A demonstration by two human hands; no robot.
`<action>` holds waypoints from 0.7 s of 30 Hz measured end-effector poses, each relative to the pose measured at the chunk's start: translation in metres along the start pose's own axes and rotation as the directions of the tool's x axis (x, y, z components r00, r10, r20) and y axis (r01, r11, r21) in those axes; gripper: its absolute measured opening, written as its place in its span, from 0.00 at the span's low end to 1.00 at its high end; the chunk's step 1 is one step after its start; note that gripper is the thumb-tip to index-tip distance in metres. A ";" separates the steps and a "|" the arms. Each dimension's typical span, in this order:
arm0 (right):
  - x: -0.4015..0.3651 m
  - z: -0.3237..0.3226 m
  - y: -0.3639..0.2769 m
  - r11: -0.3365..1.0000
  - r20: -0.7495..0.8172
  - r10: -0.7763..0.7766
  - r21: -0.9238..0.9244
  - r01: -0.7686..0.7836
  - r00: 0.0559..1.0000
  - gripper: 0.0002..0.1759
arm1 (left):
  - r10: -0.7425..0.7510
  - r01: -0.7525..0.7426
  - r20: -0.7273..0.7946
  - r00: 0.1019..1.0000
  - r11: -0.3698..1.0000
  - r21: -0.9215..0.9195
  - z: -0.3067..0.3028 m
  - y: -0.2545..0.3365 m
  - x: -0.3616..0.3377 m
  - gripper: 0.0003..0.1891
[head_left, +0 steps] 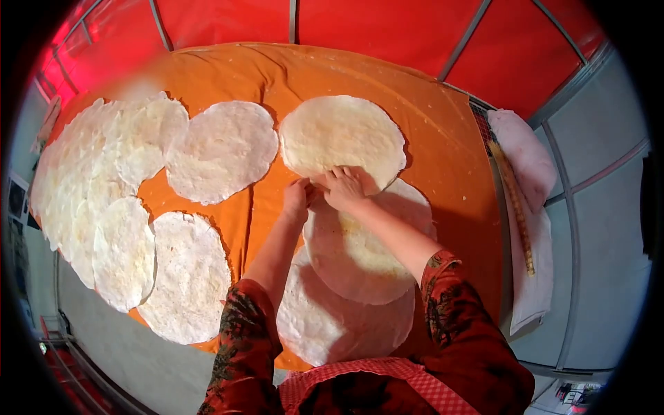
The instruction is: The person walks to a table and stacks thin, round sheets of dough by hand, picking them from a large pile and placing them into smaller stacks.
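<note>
A thin round flatbread sheet (342,131) lies at the back, right of the middle of the orange cloth. At its near left edge my left hand (297,196) is closed, its fingertips pinching the rim. Close beside it, my right hand (344,189) rests on the same sheet's near edge with fingers stretched forward, slightly apart; its thumb points towards my left hand. Under my forearms lies a second flatbread (360,259), partly beneath the one I touch. A third flatbread (332,325) is nearest my body, overlapped by the second.
Overlapping flatbreads (83,180) cover the cloth's left side, with single rounds (221,152) beside them. The orange cloth (443,138) has folds. At the right edge, a long thin stick (515,207) lies against white padded cloth (529,155). Red panels (373,34) stand behind.
</note>
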State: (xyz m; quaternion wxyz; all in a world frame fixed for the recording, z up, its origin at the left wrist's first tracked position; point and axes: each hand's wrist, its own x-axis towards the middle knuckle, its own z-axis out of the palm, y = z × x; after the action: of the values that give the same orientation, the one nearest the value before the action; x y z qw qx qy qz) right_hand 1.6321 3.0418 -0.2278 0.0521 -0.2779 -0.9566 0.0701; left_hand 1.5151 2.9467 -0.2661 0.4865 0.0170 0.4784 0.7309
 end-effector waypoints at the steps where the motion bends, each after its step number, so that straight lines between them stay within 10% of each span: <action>1: -0.001 0.003 0.002 1.000 -0.007 0.001 -0.017 -0.001 1.000 0.28 | -0.008 0.009 0.036 0.999 0.999 -0.043 0.000 0.002 -0.001 0.10; 6: 0.006 0.015 0.014 0.998 -0.102 0.045 0.036 -0.042 0.994 0.27 | 0.044 0.013 0.217 0.975 0.967 -0.255 0.006 0.007 -0.003 0.15; 8: 0.029 0.020 0.037 0.899 -0.085 -0.038 0.431 0.071 0.996 0.20 | 0.055 0.062 0.327 0.943 0.939 -0.338 0.010 0.013 -0.007 0.17; 10: 0.057 -0.012 0.048 0.891 -0.103 0.284 0.395 -0.223 0.953 0.22 | 0.014 0.090 0.292 0.956 0.936 -0.341 0.022 0.030 -0.036 0.11; 16: -0.021 -0.181 0.052 0.972 -0.379 -0.217 -0.165 0.165 0.899 0.17 | -0.128 0.128 -0.045 0.991 0.992 -0.021 -0.013 -0.008 -0.197 0.11; 21: -0.200 -0.096 0.032 0.956 -0.455 -0.281 -0.212 0.204 0.845 0.18 | -0.245 0.243 -0.090 0.965 0.969 -0.036 -0.048 -0.073 -0.258 0.18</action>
State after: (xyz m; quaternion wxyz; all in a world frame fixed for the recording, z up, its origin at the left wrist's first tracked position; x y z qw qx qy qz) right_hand 1.8302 2.9706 -0.1511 0.2741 -0.1664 -0.9435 -0.0830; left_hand 1.6784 2.7312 -0.2307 0.5499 -0.0825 0.4900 0.6713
